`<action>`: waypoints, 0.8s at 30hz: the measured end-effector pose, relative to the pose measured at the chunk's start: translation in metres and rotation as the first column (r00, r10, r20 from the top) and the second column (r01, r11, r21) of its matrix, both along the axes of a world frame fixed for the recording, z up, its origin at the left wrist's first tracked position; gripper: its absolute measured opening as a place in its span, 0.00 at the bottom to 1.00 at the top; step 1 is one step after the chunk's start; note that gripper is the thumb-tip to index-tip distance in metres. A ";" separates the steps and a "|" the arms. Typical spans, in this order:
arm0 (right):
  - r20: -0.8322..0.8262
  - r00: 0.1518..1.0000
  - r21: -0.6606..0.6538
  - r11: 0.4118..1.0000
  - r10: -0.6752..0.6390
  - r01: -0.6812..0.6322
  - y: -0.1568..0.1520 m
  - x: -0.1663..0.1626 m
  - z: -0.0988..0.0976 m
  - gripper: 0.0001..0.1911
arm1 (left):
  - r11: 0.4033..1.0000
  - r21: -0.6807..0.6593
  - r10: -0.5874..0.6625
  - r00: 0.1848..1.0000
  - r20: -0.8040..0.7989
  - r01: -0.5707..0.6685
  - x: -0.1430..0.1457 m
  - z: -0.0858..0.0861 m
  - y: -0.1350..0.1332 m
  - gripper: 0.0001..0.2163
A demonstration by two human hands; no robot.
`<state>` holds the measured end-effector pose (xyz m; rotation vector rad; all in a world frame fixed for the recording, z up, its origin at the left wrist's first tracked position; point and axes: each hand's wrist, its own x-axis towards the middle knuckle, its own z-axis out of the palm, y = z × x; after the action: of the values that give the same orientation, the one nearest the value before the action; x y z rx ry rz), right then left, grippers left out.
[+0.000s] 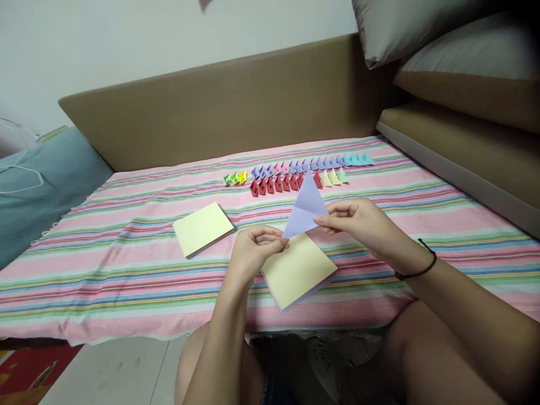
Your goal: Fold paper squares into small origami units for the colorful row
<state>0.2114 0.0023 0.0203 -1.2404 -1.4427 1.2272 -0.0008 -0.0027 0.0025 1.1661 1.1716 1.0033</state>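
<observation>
Both hands hold a lavender paper sheet (307, 206), folded into a triangle, in the air above the striped bedspread (126, 259). My left hand (253, 253) pinches its lower left corner. My right hand (358, 222) pinches its right corner; a black band circles that wrist. Right below the hands lies a stack of pale yellow paper (299, 270). A second yellow stack (202, 228) lies further left.
Rows of small folded paper pieces (295, 171) in green, yellow, purple, pink, red and blue line the bedspread beyond the hands. A brown headboard (219, 107) rises behind, pillows (455, 50) are stacked at the right, and a blue cushion (42, 185) sits at the left. My knees are at the bottom.
</observation>
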 end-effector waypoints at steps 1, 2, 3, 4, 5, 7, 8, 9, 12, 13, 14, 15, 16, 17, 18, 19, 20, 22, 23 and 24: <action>0.011 1.000 0.011 1.000 -0.015 0.015 0.000 0.002 0.001 0.14 | 1.000 0.010 0.017 1.000 -0.005 -0.017 -0.004 0.001 0.001 0.09; 0.020 1.000 0.018 1.000 -0.023 0.023 0.000 0.004 0.002 0.14 | 0.999 0.024 0.039 0.999 -0.010 -0.038 -0.007 0.002 0.002 0.09; 0.024 0.999 0.022 0.999 -0.027 0.027 0.000 0.005 0.002 0.14 | 0.997 0.039 0.063 0.998 -0.009 -0.062 -0.010 0.002 0.003 0.09; 0.022 0.999 0.017 1.000 -0.026 0.026 0.000 0.005 0.002 0.14 | 0.994 0.054 0.093 0.996 -0.002 -0.093 -0.011 0.002 0.003 0.09; 0.015 1.000 0.006 1.000 -0.019 0.019 0.000 0.004 0.001 0.14 | 0.991 0.062 0.118 0.993 0.012 -0.119 -0.011 0.002 0.004 0.09; -0.003 1.000 -0.025 1.000 0.013 -0.013 -0.001 0.000 -0.001 0.14 | 0.991 0.052 0.118 0.992 0.041 -0.120 -0.008 0.001 0.003 0.10; -0.010 0.999 -0.040 0.999 0.034 -0.034 -0.001 -0.002 -0.003 0.15 | 0.996 0.035 0.085 0.995 0.052 -0.086 -0.004 0.000 0.002 0.10; -0.013 0.998 -0.052 0.997 0.055 -0.055 -0.002 -0.005 -0.004 0.15 | 0.999 0.014 0.034 0.998 0.059 -0.035 0.000 -0.001 0.000 0.11; 0.018 0.994 -0.056 0.993 0.110 -0.109 -0.005 -0.013 -0.006 0.14 | 0.995 -0.026 -0.096 0.993 0.072 0.098 0.012 -0.003 -0.005 0.14; 0.032 0.991 -0.052 0.991 0.126 -0.125 -0.006 -0.016 -0.007 0.14 | 0.994 -0.028 -0.103 0.992 0.075 0.106 0.015 -0.003 -0.006 0.13; 0.043 0.989 -0.047 0.989 0.141 -0.139 -0.007 -0.017 -0.007 0.14 | 0.995 -0.025 -0.092 0.993 0.073 0.094 0.017 -0.004 -0.007 0.13; 0.052 0.987 -0.043 0.988 0.153 -0.151 -0.007 -0.019 -0.008 0.13 | 0.997 -0.019 -0.070 0.995 0.069 0.071 0.017 -0.004 -0.007 0.12; 0.057 0.985 -0.039 0.986 0.162 -0.160 -0.008 -0.019 -0.008 0.13 | 0.999 -0.011 -0.045 0.997 0.067 0.046 0.017 -0.004 -0.008 0.11; 0.061 0.984 -0.037 0.986 0.167 -0.165 -0.008 -0.019 -0.008 0.13 | 1.000 -0.002 -0.020 0.997 0.069 0.020 0.017 -0.004 -0.007 0.10; 0.065 0.983 -0.039 0.985 0.171 -0.169 -0.007 -0.019 -0.008 0.13 | 1.000 0.010 0.004 0.997 0.075 -0.005 0.016 -0.003 -0.006 0.10; 0.068 0.982 -0.044 0.984 0.177 -0.174 -0.007 -0.018 -0.009 0.12 | 0.999 0.022 0.024 0.996 0.085 -0.026 0.014 -0.003 -0.005 0.09; 0.067 0.981 -0.050 0.983 0.181 -0.177 -0.006 -0.017 -0.009 0.12 | 0.999 0.030 0.035 0.995 0.094 -0.038 0.013 -0.003 -0.004 0.09; 0.058 0.981 -0.064 0.981 0.186 -0.183 -0.005 -0.015 -0.009 0.11 | 0.998 0.044 0.041 0.994 0.102 -0.045 0.012 -0.002 -0.003 0.08; 0.049 0.981 -0.071 0.980 0.190 -0.186 -0.004 -0.014 -0.009 0.11 | 0.998 0.049 0.036 0.994 0.103 -0.041 0.011 -0.002 -0.002 0.08; 0.037 0.980 -0.078 0.978 0.197 -0.193 -0.004 -0.013 -0.008 0.11 | 0.998 0.052 0.030 0.994 0.102 -0.036 0.011 -0.002 -0.002 0.08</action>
<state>0.1982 -0.0014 0.0120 -1.2038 -1.5946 1.4029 0.0102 -0.0048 0.0006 1.1275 1.0928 1.1121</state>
